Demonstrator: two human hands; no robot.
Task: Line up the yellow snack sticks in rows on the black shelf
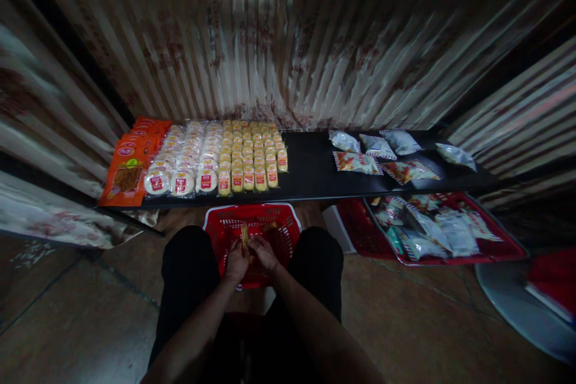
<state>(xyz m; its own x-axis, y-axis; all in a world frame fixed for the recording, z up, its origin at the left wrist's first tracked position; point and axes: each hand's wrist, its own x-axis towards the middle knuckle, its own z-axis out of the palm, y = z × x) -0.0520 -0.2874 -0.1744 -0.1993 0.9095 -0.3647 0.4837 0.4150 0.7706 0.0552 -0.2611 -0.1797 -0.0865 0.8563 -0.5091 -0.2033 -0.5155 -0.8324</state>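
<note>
Between my knees, a red plastic basket (288, 214) stands just in front of the shelf. Both my hands are low inside it. My left hand (236, 263) is closed round a small yellow wrapped cake (245, 233), which points upward from the fingers. My right hand (265, 254) is right beside it with its fingers curled in; what they grip, if anything, is hidden. Another small yellowish packet (270, 226) lies in the basket beyond my right hand. Rows of similar yellow wrapped cakes (249, 159) stand on the shelf straight ahead.
The black shelf (308, 162) also holds orange snack bags (128, 171), round white packaged cakes (182, 183) and several silvery bags (378, 147). Below right, a red crate (508, 249) full of bags sticks out. Striped sheeting (270, 42) hangs behind.
</note>
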